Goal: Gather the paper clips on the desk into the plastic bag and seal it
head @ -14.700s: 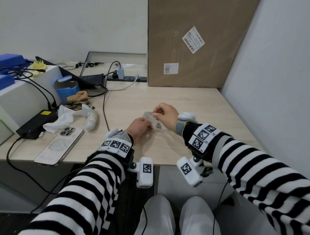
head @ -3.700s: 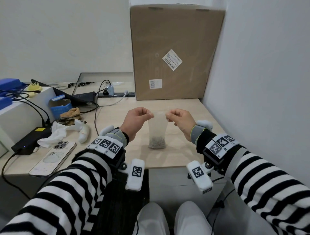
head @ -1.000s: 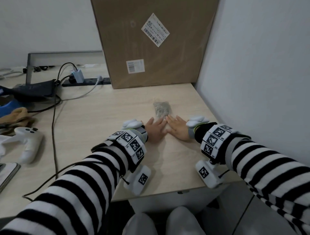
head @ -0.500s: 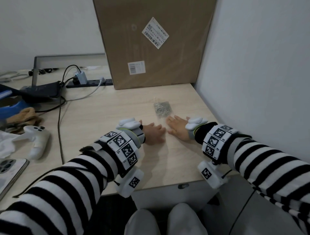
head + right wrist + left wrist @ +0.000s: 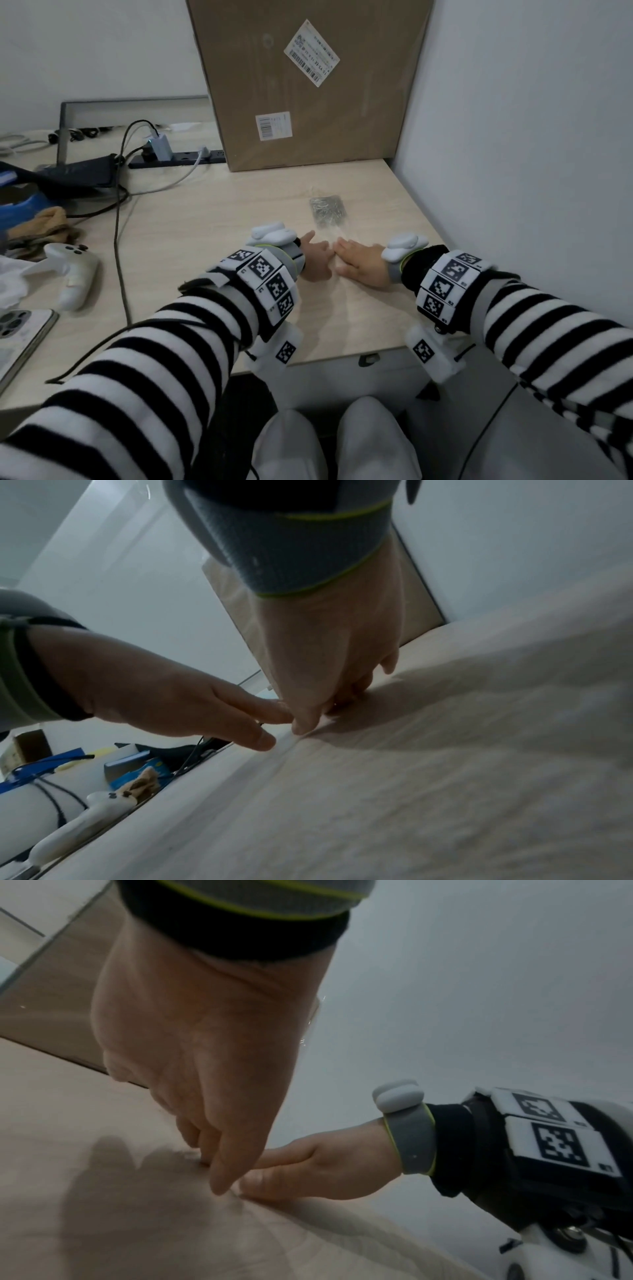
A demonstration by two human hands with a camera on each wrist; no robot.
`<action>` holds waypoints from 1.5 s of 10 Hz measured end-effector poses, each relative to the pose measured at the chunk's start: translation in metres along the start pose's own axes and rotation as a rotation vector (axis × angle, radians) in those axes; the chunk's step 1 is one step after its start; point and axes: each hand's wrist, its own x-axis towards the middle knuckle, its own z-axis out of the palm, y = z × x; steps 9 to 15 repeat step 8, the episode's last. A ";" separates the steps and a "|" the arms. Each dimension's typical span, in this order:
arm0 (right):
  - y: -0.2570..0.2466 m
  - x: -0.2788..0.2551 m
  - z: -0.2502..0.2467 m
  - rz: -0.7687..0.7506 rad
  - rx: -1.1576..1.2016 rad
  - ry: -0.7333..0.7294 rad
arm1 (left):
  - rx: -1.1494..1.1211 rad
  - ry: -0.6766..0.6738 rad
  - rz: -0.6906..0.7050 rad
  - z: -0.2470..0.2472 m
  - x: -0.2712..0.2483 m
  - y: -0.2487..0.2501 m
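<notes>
The clear plastic bag [image 5: 331, 230] lies flat on the desk [image 5: 212, 219], with the paper clips [image 5: 327, 209] bunched in its far end. My left hand [image 5: 325, 253] and right hand [image 5: 339, 250] rest palm down on the bag's near end, fingertips meeting. In the left wrist view the left hand [image 5: 214, 1172] presses straight fingers down while the right hand [image 5: 301, 1167] lies flat beside it. In the right wrist view the right hand [image 5: 308, 718] pushes its fingertips onto the bag's edge, next to the left hand [image 5: 253, 723]. The bag's strip is hidden under the fingers.
A tall cardboard box [image 5: 308, 85] stands behind the bag and a wall [image 5: 513, 137] closes the right side. To the left lie a cable [image 5: 120, 240], a white game controller [image 5: 70, 274], a phone [image 5: 20, 335] and a power strip [image 5: 178, 159].
The bag, held upright in the air by both hands 3.7 s ago, now lies flat. In the last half second the fingertips, slightly apart, have come together again on its near end.
</notes>
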 end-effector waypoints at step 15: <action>0.007 -0.014 -0.022 0.108 0.080 0.241 | -0.511 0.129 -0.074 0.015 -0.014 -0.010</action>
